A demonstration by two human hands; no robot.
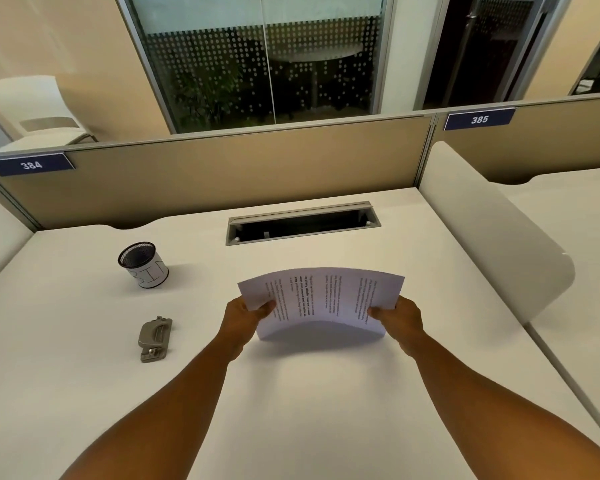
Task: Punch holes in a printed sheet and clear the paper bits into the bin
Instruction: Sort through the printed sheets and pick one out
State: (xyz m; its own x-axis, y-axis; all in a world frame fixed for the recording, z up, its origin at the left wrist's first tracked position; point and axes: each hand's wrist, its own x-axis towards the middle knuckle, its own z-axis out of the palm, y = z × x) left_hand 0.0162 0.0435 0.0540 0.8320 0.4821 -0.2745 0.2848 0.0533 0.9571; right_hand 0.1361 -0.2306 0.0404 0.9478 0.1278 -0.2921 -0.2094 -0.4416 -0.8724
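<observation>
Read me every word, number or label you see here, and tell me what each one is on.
"384": white digits on the dark blue plate on the partition's left end.
"385": the same kind of plate on the partition to the right.
"BIN": handwritten on the white wrap of the black mesh cup standing on the desk.
Printed sheet, held bowed by the left hand and right hand: paragraphs of text, too small to read.
Hole punch: no readable marking.

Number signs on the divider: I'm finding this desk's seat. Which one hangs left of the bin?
The 384 sign, at the divider's far left, beyond the bin; 385 hangs right.
</observation>
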